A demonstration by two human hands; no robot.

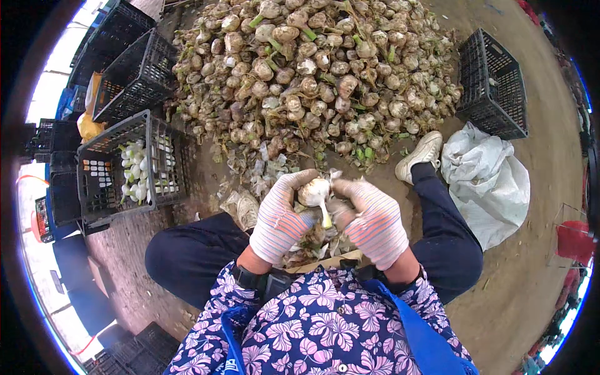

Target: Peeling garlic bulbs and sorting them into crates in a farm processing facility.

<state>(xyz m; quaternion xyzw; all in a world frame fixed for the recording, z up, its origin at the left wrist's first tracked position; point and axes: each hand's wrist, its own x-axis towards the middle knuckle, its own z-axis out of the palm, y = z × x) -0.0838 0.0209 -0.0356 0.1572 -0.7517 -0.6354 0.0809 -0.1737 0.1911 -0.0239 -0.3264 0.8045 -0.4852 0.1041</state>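
Observation:
My left hand (284, 215), in a striped knit glove, holds a garlic bulb (314, 192) whose short stem points down toward me. The bulb is partly peeled, white with brownish skin on its left side. Close to the bulb's right side is my right hand (370, 215), gloved alike and blurred at the fingertips; whether it grips any skin I cannot tell. Loose papery peelings (323, 248) lie in front of my body, under the hands. Beyond them rises a large heap of unpeeled garlic bulbs (318, 79), some with green stem stubs.
At the left, a black plastic crate (150, 159) contains peeled white bulbs. Another black crate (140, 70) stands behind it, and one more crate (492, 84) is right of the heap. A white woven sack (487, 183) lies beside my right leg. Skins litter the ground near my shoes.

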